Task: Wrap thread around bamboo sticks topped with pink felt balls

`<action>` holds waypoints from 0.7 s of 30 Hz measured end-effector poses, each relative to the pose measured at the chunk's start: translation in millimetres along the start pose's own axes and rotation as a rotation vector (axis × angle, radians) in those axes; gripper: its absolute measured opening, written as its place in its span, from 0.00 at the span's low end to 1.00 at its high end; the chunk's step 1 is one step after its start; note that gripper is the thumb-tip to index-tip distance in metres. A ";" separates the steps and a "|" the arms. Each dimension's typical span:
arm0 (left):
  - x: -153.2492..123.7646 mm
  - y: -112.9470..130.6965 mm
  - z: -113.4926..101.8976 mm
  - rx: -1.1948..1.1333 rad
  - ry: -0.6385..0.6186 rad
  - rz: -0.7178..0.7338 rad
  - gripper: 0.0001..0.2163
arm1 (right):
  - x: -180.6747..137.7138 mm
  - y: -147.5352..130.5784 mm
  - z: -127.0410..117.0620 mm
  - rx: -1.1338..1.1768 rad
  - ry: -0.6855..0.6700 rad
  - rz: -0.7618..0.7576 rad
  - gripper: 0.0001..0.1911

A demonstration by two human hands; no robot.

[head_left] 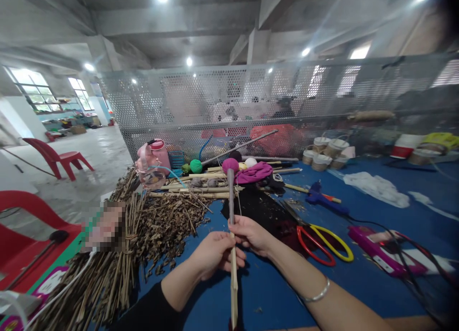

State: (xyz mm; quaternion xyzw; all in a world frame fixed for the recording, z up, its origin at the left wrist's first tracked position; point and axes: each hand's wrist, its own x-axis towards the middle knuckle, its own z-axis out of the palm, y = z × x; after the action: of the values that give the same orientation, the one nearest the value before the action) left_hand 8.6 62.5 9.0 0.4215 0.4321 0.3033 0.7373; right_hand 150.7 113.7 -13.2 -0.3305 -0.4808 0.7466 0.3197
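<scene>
A thin pale wooden stick (234, 273) points away from me over the blue table, its far part wrapped in grey (231, 197). My left hand (217, 254) is closed around the bare part, its thumb on top. Just beyond it, my right hand (249, 233) pinches the stick where the grey wrapping begins. A thin thread (239, 202) runs beside the stick down to the right hand. At the stick's far end shows a magenta ball (230, 165); I cannot tell whether it is fixed there or lies behind. Scissors (315, 240) with red and yellow handles lie right of my hands.
Dried leafy stalks (158, 226) cover the left side. Ahead lie more sticks (208, 190), a green ball (195, 166) and magenta cloth (255, 173). A pink bottle (152, 163) stands behind the stalks. A blue glue gun (322, 197) with cable lies right. Perforated metal panels (201, 101) close the back.
</scene>
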 end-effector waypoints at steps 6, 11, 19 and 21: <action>5.4 -9.0 -2.9 0.186 0.153 0.100 0.20 | 1.1 0.0 0.4 -0.005 0.066 0.001 0.19; -2.5 1.4 2.7 -0.037 -0.044 0.018 0.17 | -3.5 -5.9 -1.7 0.122 -0.019 -0.004 0.17; 3.9 -6.6 -2.0 0.378 0.242 0.184 0.16 | 3.4 5.2 0.7 -0.035 0.100 -0.040 0.18; 4.3 -6.6 -2.2 0.368 0.242 0.208 0.17 | 3.6 3.2 0.6 0.003 0.090 -0.032 0.19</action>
State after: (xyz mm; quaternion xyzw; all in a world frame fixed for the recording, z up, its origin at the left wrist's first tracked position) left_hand 9.1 63.7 0.9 0.5517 0.5195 0.3420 0.5557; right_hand 147.6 115.2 -16.6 -0.3558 -0.4700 0.7264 0.3533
